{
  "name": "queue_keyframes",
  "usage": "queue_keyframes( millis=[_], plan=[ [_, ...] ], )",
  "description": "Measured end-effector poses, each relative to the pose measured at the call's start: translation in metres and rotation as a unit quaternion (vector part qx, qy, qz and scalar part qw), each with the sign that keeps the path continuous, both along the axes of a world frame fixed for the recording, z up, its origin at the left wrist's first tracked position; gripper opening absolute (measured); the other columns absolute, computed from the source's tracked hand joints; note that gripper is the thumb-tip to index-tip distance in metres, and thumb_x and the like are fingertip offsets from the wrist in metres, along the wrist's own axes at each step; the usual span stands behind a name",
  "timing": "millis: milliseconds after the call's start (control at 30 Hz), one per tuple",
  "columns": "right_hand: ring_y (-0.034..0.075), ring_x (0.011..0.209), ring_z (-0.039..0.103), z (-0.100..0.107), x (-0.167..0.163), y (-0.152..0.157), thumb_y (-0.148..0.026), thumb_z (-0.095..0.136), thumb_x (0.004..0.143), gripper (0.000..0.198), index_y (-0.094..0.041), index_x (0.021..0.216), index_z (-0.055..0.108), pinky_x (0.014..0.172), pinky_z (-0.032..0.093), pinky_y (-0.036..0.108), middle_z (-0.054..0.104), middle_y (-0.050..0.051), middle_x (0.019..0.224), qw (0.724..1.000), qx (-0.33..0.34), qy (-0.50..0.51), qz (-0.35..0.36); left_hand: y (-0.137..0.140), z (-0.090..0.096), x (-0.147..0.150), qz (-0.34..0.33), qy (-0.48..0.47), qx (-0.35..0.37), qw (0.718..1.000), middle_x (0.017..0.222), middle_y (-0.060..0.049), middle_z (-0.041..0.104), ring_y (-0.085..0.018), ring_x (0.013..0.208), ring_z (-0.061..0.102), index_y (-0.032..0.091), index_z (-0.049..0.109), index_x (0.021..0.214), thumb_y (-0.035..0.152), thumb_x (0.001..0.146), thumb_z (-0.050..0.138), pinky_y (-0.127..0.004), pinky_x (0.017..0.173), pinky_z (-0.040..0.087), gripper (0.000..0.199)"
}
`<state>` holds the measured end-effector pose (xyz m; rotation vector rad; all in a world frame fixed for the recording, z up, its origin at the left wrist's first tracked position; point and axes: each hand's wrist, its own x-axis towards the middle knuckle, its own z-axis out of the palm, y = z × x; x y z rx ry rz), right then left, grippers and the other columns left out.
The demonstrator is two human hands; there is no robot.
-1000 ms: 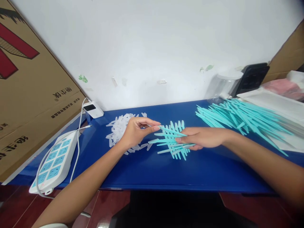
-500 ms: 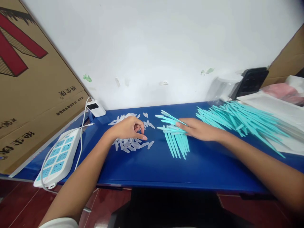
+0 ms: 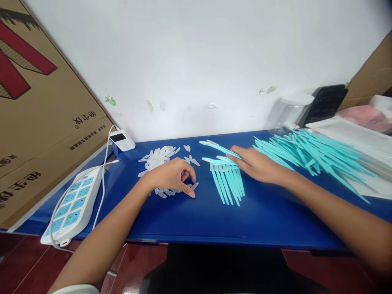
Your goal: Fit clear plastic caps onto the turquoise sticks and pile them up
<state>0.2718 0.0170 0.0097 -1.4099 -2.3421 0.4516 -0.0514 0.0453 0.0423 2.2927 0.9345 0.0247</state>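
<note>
My right hand (image 3: 252,163) is closed on slim teal eyebrow razors (image 3: 216,148), whose ends point left. Just below it, several more razors (image 3: 228,185) lie side by side in a row on the blue table, pale pieces at their upper ends. My left hand (image 3: 176,175) hovers low over the table, thumb and forefinger curved with a gap between them. Right at those fingertips is a small translucent blade cap (image 3: 195,186); whether they touch it I cannot tell. A heap of similar caps (image 3: 159,157) lies behind and partly under that hand.
A large pile of teal razors (image 3: 309,153) covers the table's right side, partly on white packaging (image 3: 343,130). Behind it stand a clear lidded jar (image 3: 294,108) and a black device (image 3: 326,102). At left are a power strip (image 3: 73,204), a white cabled device (image 3: 122,141) and a cardboard box (image 3: 55,122).
My left hand has moved right and towards me, to the cap at the heap's edge. The razors in my right hand, fanned out before, now lie closer together.
</note>
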Motion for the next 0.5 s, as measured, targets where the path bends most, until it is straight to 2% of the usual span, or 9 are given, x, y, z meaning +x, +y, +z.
queue_keyframes(
  millis=[200, 367, 500],
  plan=[
    [0.021, 0.058, 0.049, 0.000, -0.001, 0.001, -0.058, 0.033, 0.110, 0.039, -0.026, 0.088, 0.041, 0.059, 0.031, 0.034, 0.049, 0.000, 0.066, 0.999, 0.016, 0.038, -0.011, 0.000, -0.006, 0.004, 0.001, -0.025, 0.009, 1.000, 0.062, 0.003, 0.055, -0.013, 0.054, 0.049, 0.020, 0.079, 0.091, 0.061, 0.071, 0.089, -0.028, 0.051, 0.032, 0.047],
    [0.022, 0.062, 0.051, 0.001, -0.006, -0.004, -0.064, 0.033, 0.109, 0.043, -0.027, 0.089, 0.041, 0.059, 0.037, 0.033, 0.050, -0.001, 0.068, 0.993, 0.022, 0.113, -0.025, -0.001, -0.010, 0.012, 0.062, -0.110, 0.114, 0.985, 0.063, 0.003, 0.052, -0.012, 0.057, 0.046, 0.020, 0.078, 0.095, 0.060, 0.087, 0.077, -0.028, 0.056, 0.034, 0.040],
    [0.022, 0.065, 0.053, 0.004, -0.010, -0.009, -0.065, 0.035, 0.108, 0.041, -0.027, 0.095, 0.043, 0.057, 0.039, 0.032, 0.052, 0.000, 0.070, 0.988, 0.025, 0.154, -0.024, -0.004, -0.018, 0.020, 0.066, -0.161, 0.173, 0.970, 0.066, 0.002, 0.055, -0.012, 0.060, 0.048, 0.020, 0.078, 0.093, 0.053, 0.095, 0.071, -0.027, 0.060, 0.038, 0.033]
  ],
)
